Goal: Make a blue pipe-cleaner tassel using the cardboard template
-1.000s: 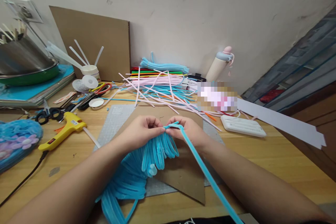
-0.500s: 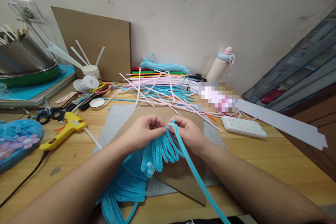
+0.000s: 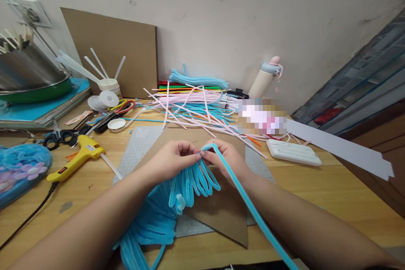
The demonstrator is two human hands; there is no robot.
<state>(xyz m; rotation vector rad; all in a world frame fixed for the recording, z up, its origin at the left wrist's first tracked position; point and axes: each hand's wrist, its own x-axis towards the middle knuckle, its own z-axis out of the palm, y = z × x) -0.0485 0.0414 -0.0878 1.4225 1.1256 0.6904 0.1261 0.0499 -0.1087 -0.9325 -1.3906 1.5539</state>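
Near the middle of the head view, my left hand (image 3: 172,161) pinches the top edge of a blue looped pipe-cleaner chain (image 3: 177,196). Its many loops hang down and trail to the lower left, under my left forearm. Close beside it, my right hand (image 3: 226,158) is closed on a blue pipe cleaner (image 3: 247,200) at the chain's end. The long free part of this pipe cleaner bends over my right fingers and runs down to the lower right. Both sets of fingertips nearly touch, and the exact joint between them is hidden.
A brown cardboard sheet (image 3: 221,215) lies on a grey cutting mat (image 3: 133,147) under my hands. Behind are piled pipe cleaners (image 3: 190,99). To the left lie a yellow glue gun (image 3: 79,158) and black scissors (image 3: 60,137); a white box-shaped device (image 3: 294,152) lies right.
The free pipe cleaner has swung to the right and now bends over my right hand's fingers. My left hand has hardly moved.
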